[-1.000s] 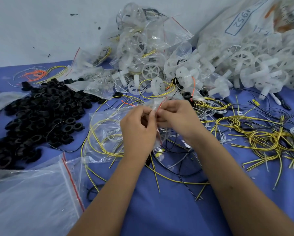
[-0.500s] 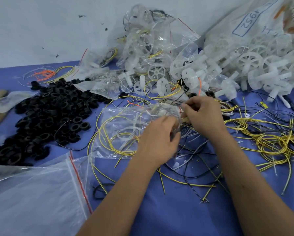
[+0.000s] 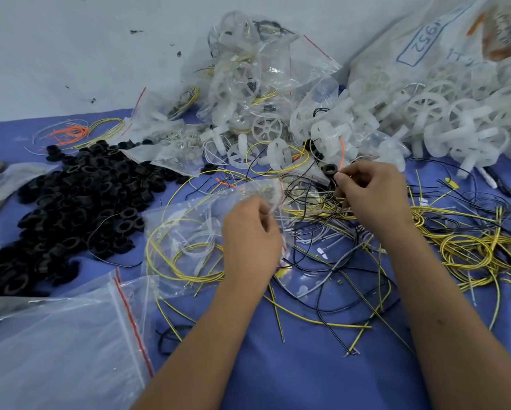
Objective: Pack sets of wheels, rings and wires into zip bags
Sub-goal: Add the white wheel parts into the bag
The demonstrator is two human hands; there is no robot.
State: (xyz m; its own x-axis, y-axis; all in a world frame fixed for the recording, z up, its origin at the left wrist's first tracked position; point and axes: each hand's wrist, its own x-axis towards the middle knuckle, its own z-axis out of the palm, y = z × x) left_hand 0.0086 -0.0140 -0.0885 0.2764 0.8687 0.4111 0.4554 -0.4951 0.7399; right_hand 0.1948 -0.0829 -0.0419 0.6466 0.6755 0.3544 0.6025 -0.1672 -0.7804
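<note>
Our left hand [image 3: 250, 238] grips the zip bag [image 3: 195, 232]; our right hand [image 3: 372, 193] pinches a black ring [image 3: 330, 170]. Tangled wires [image 3: 322, 214] could snag it.

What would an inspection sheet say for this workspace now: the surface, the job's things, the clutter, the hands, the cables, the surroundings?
Surface: blue cloth, largely covered.
Job's things: black rings heaped at left; white wheels piled at back right; zip bag holding yellow wire under the left hand.
Clutter: filled bags stacked at the back; empty zip bags at front left.
Hands: left hand grips the bag's mouth; right hand pinches thin wires near a loose ring.
Cables: yellow and black wires tangled at right.
Surroundings: white wall, marked.
</note>
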